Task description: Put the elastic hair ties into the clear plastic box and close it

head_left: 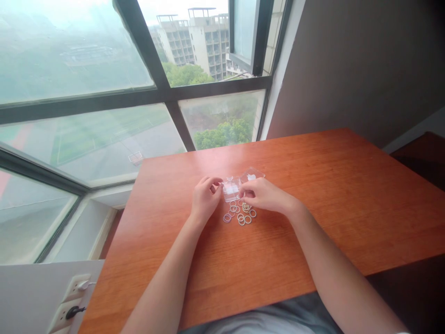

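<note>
A small clear plastic box (231, 190) lies on the wooden table between my two hands, its transparent lid (256, 173) spread out at the back right. My left hand (205, 198) has its thumb and fingers closed at the left edge of the box. At the box's right side, my right hand (263, 194) is held in a pinch; whatever is between those fingertips is too small to make out. Several thin pale rings (247, 219), resembling small hair ties, lie loose just in front of the box, some overlapping. A purplish one (227, 218) sits at the left of the group.
The brown wooden table (333, 195) reaches up to a large dark-framed window (222, 88). A grey wall (340, 69) stands at the right. Low on the left, plugs sit in wall sockets (74, 290) beside the table edge.
</note>
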`<state>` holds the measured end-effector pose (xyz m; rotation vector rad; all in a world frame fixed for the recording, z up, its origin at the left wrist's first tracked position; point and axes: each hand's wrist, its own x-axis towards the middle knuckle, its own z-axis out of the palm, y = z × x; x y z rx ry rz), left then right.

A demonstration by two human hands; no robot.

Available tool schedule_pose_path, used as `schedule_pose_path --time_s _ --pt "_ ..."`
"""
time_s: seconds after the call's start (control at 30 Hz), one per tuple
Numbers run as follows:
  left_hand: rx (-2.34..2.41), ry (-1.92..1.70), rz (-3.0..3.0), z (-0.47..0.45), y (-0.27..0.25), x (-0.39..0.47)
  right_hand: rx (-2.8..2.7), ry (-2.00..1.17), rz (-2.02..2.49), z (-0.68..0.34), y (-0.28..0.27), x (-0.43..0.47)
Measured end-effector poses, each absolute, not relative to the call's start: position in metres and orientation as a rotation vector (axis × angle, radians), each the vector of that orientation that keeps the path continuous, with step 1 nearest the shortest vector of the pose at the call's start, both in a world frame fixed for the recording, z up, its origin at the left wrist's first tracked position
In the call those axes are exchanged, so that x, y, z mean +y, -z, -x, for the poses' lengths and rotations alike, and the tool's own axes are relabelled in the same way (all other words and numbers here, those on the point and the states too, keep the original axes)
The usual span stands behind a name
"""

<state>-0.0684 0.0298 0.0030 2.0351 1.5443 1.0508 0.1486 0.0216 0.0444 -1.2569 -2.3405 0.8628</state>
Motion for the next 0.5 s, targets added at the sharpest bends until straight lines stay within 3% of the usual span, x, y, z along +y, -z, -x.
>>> schedule_pose_path --time_s 0.5 --pt "1.596 -0.938 -2.029 0.071 -0.006 0.024 -2.028 -0.524 1.416 -0.115 -0.014 0.033"
